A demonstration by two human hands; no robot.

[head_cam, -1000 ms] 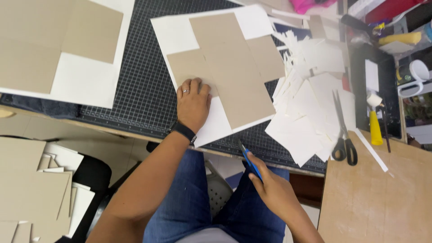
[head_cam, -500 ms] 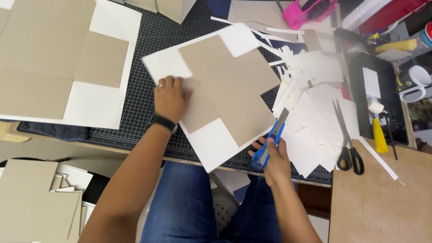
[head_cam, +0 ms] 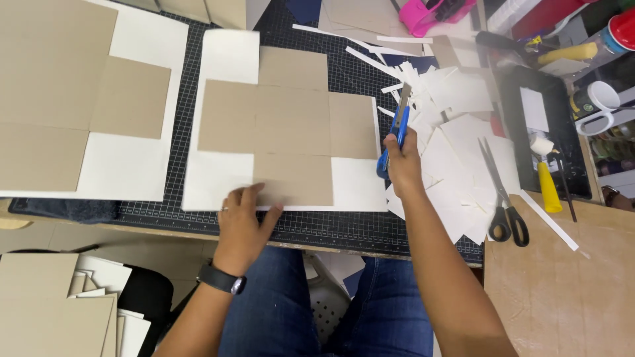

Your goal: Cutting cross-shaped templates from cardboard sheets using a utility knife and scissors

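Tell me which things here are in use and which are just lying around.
In use: left hand pressing the white sheet with its brown card; right hand holding the blue knife; cutting mat.

Lying about: scissors, paper scraps, yellow-handled roller, pink item, mug.

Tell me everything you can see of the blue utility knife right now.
The blue utility knife is a slim cutter with a blue plastic-looking body and a grey metal blade end pointing away from the person. The right hand grips its lower half, so that part is hidden. It is held nearly upright in the picture, leaning slightly right, at the right edge of the white sheet with tan cardboard panels, over the cutting mat. Whether the blade tip touches the mat cannot be told.
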